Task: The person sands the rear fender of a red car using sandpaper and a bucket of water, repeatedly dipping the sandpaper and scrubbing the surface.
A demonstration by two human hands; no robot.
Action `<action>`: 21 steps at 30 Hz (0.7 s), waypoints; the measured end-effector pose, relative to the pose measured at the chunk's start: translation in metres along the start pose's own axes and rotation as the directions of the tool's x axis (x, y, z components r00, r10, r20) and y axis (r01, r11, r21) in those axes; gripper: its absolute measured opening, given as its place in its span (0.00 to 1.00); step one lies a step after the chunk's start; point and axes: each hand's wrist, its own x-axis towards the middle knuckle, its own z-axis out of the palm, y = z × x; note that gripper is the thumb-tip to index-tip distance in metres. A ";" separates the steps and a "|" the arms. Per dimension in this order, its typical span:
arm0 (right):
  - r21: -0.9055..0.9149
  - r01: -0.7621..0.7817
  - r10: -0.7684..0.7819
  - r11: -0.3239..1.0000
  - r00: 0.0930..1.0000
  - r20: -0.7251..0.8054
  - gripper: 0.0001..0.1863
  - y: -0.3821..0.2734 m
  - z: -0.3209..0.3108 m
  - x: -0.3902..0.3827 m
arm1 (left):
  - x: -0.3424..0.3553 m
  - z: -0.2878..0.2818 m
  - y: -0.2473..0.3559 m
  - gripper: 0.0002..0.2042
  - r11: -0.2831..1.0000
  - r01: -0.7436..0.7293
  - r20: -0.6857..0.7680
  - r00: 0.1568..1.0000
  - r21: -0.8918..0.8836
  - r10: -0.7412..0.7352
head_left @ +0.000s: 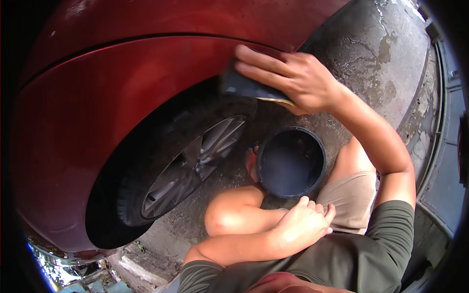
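Observation:
My right hand (298,80) is closed on a dark flat pad (251,87) with a thin yellowish edge. It presses the pad against the red car fender (161,73), at the rim of the wheel arch; the pad is slightly blurred. My left hand (308,219) lies over my lap with its fingers curled in, and nothing shows in it. Just beyond that hand stands a round black bucket (321,161), holding cloudy greyish liquid.
Inside the arch, the black tire (128,195) and silver spoked wheel (195,163) stand left of the bucket. My bent knee (224,215) is close to the wheel. Rough concrete (376,68) stretches past the car, with a grey metal gate (444,141) at the right.

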 end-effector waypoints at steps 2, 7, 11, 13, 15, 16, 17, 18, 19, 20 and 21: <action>0.079 0.089 -0.081 0.993 0.992 -0.102 0.41 -0.022 -0.012 0.048 | -0.006 0.001 0.001 0.27 0.998 0.044 0.016 0.999 -0.045 -0.043; 0.057 0.014 -0.009 0.998 0.996 -0.084 0.42 -0.010 -0.005 0.018 | -0.003 -0.011 -0.001 0.27 0.999 -0.004 -0.019 1.000 -0.041 0.003; 0.014 0.064 -0.062 0.998 0.991 -0.122 0.42 -0.020 -0.019 0.042 | -0.002 -0.006 0.001 0.27 0.998 0.010 0.050 0.999 -0.063 -0.007; 0.002 0.091 -0.089 0.996 0.979 -0.182 0.42 -0.040 -0.027 0.069 | 0.000 -0.007 0.002 0.27 0.995 0.030 0.027 0.999 -0.094 -0.027; -0.026 0.033 -0.035 0.999 0.994 -0.107 0.45 -0.036 -0.024 0.049 | 0.001 -0.009 0.002 0.27 0.998 0.006 0.036 0.999 -0.066 -0.004; -0.044 -0.005 0.002 0.999 0.999 -0.053 0.48 -0.025 -0.017 0.026 | 0.000 -0.009 0.005 0.27 0.998 -0.002 0.029 1.000 -0.057 0.003; -0.005 -0.020 0.019 1.000 0.997 -0.076 0.48 -0.010 -0.004 0.005 | 0.000 -0.007 0.007 0.27 0.998 -0.016 0.034 0.999 -0.053 0.018; -0.004 -0.001 0.001 1.000 0.996 -0.084 0.48 -0.011 -0.008 0.016 | 0.001 -0.006 0.006 0.27 0.999 -0.011 0.047 0.999 -0.054 0.013; -0.067 0.031 -0.037 0.997 0.995 -0.092 0.43 -0.019 -0.019 0.030 | 0.003 -0.007 0.005 0.27 0.999 -0.013 0.041 0.999 -0.049 0.015; -0.116 0.053 -0.064 0.992 0.994 -0.092 0.38 -0.028 -0.026 0.045 | 0.005 -0.008 0.005 0.28 0.998 -0.001 0.056 0.998 -0.059 0.005; -0.082 0.081 -0.089 0.993 0.991 -0.101 0.40 -0.037 -0.031 0.065 | 0.004 -0.006 0.007 0.28 0.996 0.019 0.078 0.997 -0.084 -0.013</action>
